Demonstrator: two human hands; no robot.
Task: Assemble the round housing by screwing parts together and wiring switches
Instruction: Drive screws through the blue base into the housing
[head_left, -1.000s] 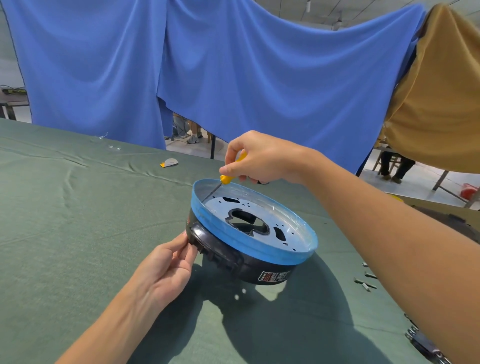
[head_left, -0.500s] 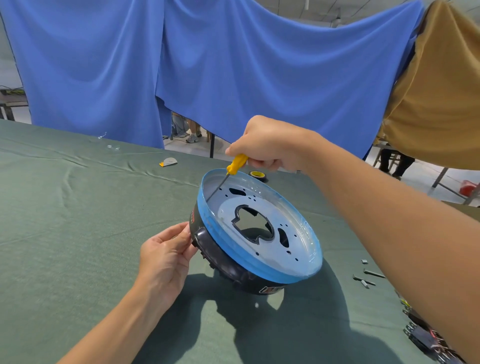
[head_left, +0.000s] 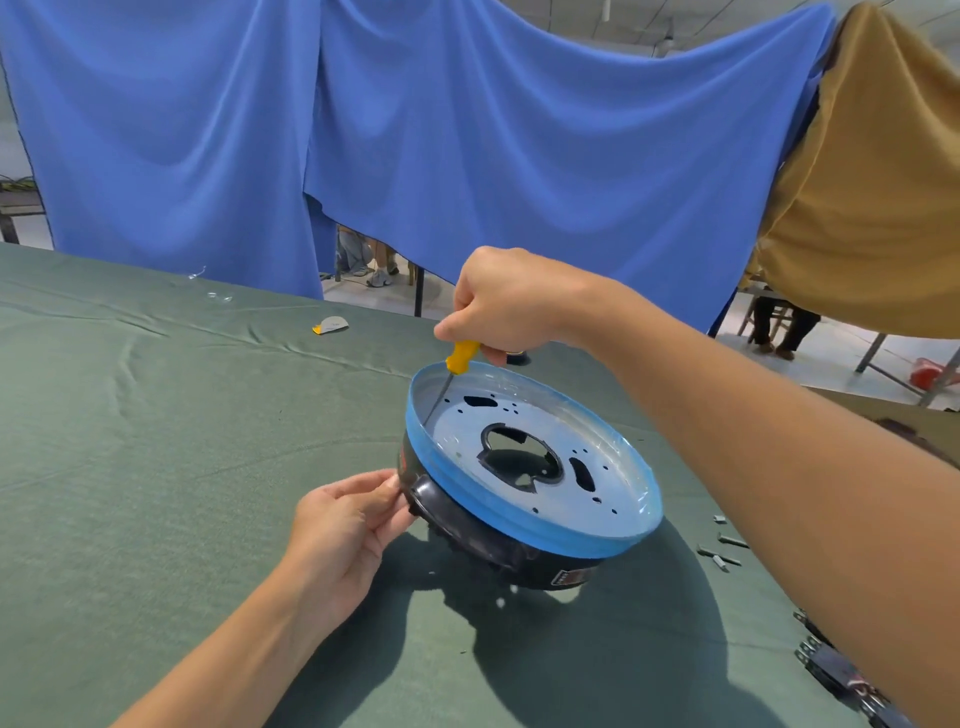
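Note:
The round housing (head_left: 524, 538) is a black drum with a blue film-covered rim and a pale metal plate inside. It stands tilted on the green table, its open face turned toward me. My right hand (head_left: 511, 304) grips a yellow-handled screwdriver (head_left: 460, 357) above the far left rim. The thin shaft slants down to the inner left edge of the plate. My left hand (head_left: 345, 525) pinches the black lower left side of the housing. The screwdriver tip is too small to see.
Several loose screws (head_left: 722, 551) lie on the green cloth (head_left: 156, 467) right of the housing. Metal parts (head_left: 836, 670) sit by the near right edge. A small yellow-and-grey piece (head_left: 331, 325) lies far back. Blue and tan curtains hang behind the table.
The housing has tipped up further and shifted slightly right, its face turned more toward me. My right hand rose with the screwdriver and regripped the handle from above. My left hand stayed on the side.

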